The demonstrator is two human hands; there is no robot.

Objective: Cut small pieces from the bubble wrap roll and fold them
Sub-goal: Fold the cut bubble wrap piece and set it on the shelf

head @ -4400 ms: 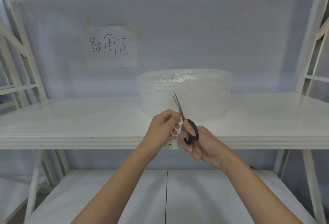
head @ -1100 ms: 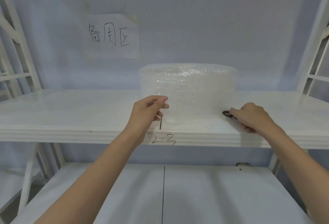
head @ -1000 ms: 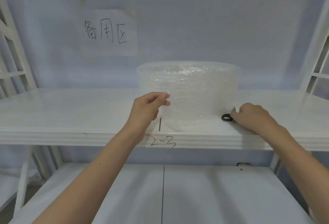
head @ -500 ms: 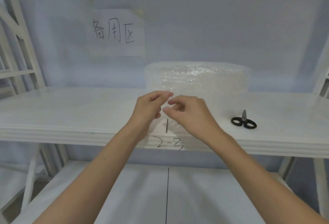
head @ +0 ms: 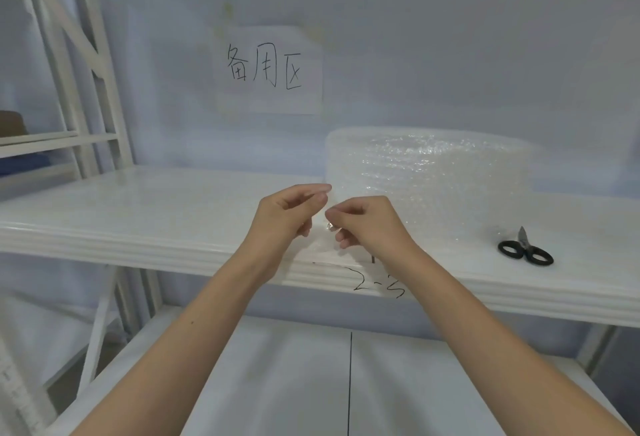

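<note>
The clear bubble wrap roll (head: 429, 179) stands upright on the white shelf (head: 173, 214), right of centre. In front of it, my left hand (head: 284, 217) and my right hand (head: 367, 224) are close together over the shelf's front edge. Both pinch a small clear piece of bubble wrap (head: 327, 231) between thumb and fingers; the piece is nearly see-through and hard to outline. The black-handled scissors (head: 524, 251) lie on the shelf to the right of the roll, away from both hands.
A paper sign with handwritten characters (head: 266, 68) is taped to the back wall. "2-3" (head: 379, 286) is written on the shelf's front edge. A lower white shelf (head: 277, 383) lies beneath my arms. White rack frames (head: 86, 65) stand at the left.
My right hand set the scissors down on the shelf right of the roll, then came left to join my left hand on the small cut piece. The view has shifted left.
</note>
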